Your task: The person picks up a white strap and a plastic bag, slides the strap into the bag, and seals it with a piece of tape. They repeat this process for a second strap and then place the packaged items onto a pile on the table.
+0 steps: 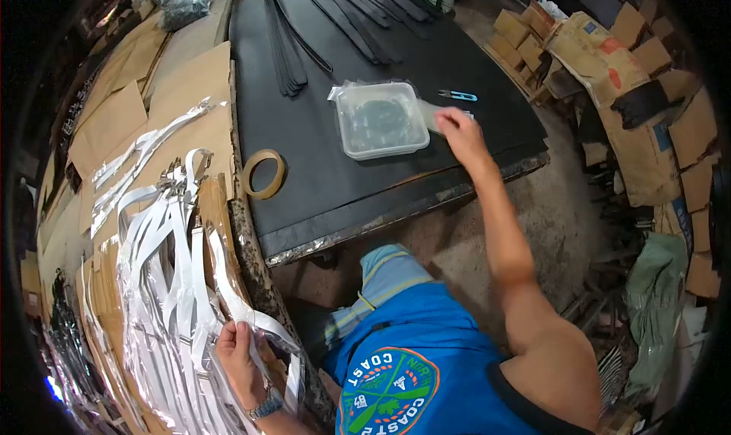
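Observation:
My left hand [237, 351], a watch on its wrist, is closed at the edge of a white strap [237, 305] in clear plastic, beside a heap of white straps with metal clips [156, 275]. Over the black table, my right hand [459, 130] has its fingers pinched together at the right side of a clear plastic tub [382, 121]. Thin clear film [432, 116] lies between the tub and my right fingers. Whether those fingers grip it is hard to see. Small blue snips [458, 95] lie just behind my right hand.
A tan tape roll [264, 174] lies on the black tabletop [304, 199] near its left edge. Bundles of black straps [285, 54] spread across the back. Flattened cardboard [186, 92] covers the left surface. Cartons and a brown sack [601, 70] stand at the right.

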`<state>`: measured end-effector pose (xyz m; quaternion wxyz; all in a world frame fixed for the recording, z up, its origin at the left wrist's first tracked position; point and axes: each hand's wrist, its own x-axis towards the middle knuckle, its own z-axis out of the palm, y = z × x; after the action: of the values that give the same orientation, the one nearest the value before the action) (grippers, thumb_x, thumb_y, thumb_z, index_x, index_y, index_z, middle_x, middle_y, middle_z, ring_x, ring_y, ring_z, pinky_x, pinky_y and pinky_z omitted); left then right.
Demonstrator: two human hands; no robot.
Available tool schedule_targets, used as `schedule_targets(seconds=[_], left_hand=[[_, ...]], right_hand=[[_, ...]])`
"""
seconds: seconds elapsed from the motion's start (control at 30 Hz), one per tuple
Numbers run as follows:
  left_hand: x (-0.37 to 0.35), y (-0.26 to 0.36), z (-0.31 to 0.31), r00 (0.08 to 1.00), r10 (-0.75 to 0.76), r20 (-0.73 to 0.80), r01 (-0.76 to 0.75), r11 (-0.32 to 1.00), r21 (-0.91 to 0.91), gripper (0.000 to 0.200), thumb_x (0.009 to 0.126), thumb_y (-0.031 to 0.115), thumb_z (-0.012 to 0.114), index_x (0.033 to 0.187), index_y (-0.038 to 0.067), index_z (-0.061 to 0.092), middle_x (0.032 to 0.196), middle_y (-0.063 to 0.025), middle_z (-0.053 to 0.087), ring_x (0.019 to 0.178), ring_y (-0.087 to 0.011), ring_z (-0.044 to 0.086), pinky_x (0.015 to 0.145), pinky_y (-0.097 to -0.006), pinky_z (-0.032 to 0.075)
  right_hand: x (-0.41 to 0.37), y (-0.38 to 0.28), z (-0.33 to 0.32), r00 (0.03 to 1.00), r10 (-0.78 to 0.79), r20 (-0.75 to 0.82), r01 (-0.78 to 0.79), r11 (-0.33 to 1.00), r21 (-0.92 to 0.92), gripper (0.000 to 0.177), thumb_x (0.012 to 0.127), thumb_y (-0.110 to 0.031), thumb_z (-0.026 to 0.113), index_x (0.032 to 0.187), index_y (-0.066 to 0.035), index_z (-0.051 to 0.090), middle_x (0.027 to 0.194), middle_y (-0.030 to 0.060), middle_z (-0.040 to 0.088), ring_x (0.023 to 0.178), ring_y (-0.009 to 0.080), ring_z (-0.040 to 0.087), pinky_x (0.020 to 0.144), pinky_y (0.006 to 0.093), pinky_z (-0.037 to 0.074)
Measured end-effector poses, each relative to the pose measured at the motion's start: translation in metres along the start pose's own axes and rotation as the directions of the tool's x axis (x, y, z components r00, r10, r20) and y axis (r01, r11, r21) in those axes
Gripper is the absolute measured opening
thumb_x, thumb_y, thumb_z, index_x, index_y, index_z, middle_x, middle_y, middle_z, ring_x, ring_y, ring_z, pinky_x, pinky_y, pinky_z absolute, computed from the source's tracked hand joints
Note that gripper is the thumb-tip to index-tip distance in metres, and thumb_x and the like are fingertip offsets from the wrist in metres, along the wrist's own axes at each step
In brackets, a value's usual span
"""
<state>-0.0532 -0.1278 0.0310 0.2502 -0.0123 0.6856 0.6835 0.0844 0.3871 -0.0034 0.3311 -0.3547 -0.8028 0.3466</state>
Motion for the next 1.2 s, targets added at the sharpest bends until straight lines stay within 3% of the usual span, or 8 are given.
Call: schedule_targets(seconds=[0.1, 0.27, 0.37, 0.47, 0.57, 0.7, 1.0, 1.2], left_hand=[[-0.001, -0.002, -0.004, 1.0, 0.022, 0.021, -0.022, 1.0, -0.011, 0.01, 0.095, 0.015, 0.063, 0.093, 0.005, 0.063, 0.075, 0.0065, 0.058, 0.065, -0.0018, 0.046, 0.059, -0.0183, 0.037], [-0.003, -0.007, -0.001, 0.998, 0.064, -0.019, -0.065, 0.997, -0.048, 0.01, 0.095, 0.015, 0.063, 0.093, 0.005, 0.063, 0.076, 0.0061, 0.058, 0.066, -0.0025, 0.047, 0.06, -0.0188, 0.037], [-0.001, -0.008, -0.006, 0.999, 0.044, 0.004, -0.044, 0.999, -0.007, 0.013, 0.095, 0.016, 0.062, 0.092, 0.003, 0.062, 0.081, 0.0001, 0.063, 0.069, -0.0061, 0.056, 0.068, -0.0224, 0.049], [0.002, -0.015, -0.012, 0.999, 0.03, -0.016, -0.03, 1.0, -0.002, 0.013, 0.095, 0.016, 0.062, 0.094, 0.002, 0.062, 0.082, -0.0003, 0.063, 0.07, -0.0061, 0.056, 0.068, -0.0231, 0.05], [0.004, -0.016, -0.013, 1.0, 0.026, -0.008, -0.026, 1.0, 0.014, 0.014, 0.095, 0.016, 0.062, 0.094, 0.002, 0.062, 0.081, -0.0005, 0.063, 0.07, -0.0066, 0.056, 0.068, -0.0238, 0.05], [0.001, -0.008, 0.001, 0.999, 0.017, -0.034, -0.017, 1.0, -0.008, 0.012, 0.096, 0.015, 0.06, 0.09, 0.005, 0.062, 0.074, 0.0033, 0.06, 0.062, -0.0036, 0.052, 0.058, -0.0197, 0.041], [0.0, -0.011, -0.004, 0.999, 0.037, -0.021, -0.037, 0.999, -0.007, 0.011, 0.096, 0.015, 0.062, 0.091, 0.005, 0.064, 0.075, 0.0037, 0.062, 0.062, -0.003, 0.05, 0.058, -0.0193, 0.04], [-0.003, -0.007, -0.001, 0.999, 0.036, -0.025, -0.037, 0.999, -0.04, 0.01, 0.095, 0.015, 0.063, 0.092, 0.005, 0.064, 0.078, 0.0039, 0.062, 0.066, -0.0026, 0.051, 0.061, -0.0194, 0.04]], right_hand=[[0.068, 0.011, 0.007, 0.99, 0.08, 0.118, -0.066, 0.99, -0.125, 0.032, 0.089, -0.03, 0.06, 0.107, -0.006, 0.07, 0.104, 0.0144, 0.07, 0.096, 0.0298, 0.066, 0.083, 0.0373, 0.049], [0.086, 0.015, 0.014, 0.976, 0.13, 0.175, -0.101, 0.981, -0.163, 0.032, 0.088, -0.031, 0.06, 0.107, -0.006, 0.07, 0.102, 0.0139, 0.07, 0.096, 0.0293, 0.066, 0.084, 0.0374, 0.049], [0.063, 0.0, 0.006, 0.98, 0.126, 0.152, -0.099, 0.98, -0.173, 0.033, 0.088, -0.032, 0.061, 0.107, -0.006, 0.069, 0.1, 0.014, 0.071, 0.094, 0.0287, 0.067, 0.083, 0.0379, 0.049], [0.023, -0.012, -0.004, 0.983, 0.09, 0.158, -0.061, 0.982, -0.18, 0.03, 0.088, -0.029, 0.062, 0.107, -0.005, 0.069, 0.099, 0.0136, 0.071, 0.092, 0.0266, 0.067, 0.082, 0.0372, 0.05], [-0.009, 0.005, 0.001, 0.976, 0.116, 0.186, -0.105, 0.992, -0.068, 0.028, 0.089, -0.024, 0.062, 0.106, -0.003, 0.068, 0.099, 0.0121, 0.071, 0.09, 0.0223, 0.066, 0.08, 0.0343, 0.05], [-0.031, -0.005, 0.006, 0.943, 0.223, 0.246, -0.283, 0.927, 0.245, 0.031, 0.091, -0.025, 0.062, 0.114, -0.004, 0.064, 0.095, 0.0044, 0.068, 0.082, 0.012, 0.061, 0.07, 0.0283, 0.05], [-0.004, 0.011, 0.017, 0.93, 0.288, 0.227, -0.351, 0.877, 0.328, 0.031, 0.091, -0.033, 0.064, 0.107, -0.007, 0.064, 0.086, -0.0011, 0.062, 0.073, 0.0075, 0.055, 0.058, 0.0225, 0.043], [0.004, 0.009, 0.018, 0.932, 0.284, 0.225, -0.346, 0.882, 0.321, 0.02, 0.091, -0.028, 0.063, 0.097, -0.009, 0.063, 0.081, -0.0046, 0.06, 0.07, 0.0033, 0.052, 0.058, 0.0192, 0.04]])
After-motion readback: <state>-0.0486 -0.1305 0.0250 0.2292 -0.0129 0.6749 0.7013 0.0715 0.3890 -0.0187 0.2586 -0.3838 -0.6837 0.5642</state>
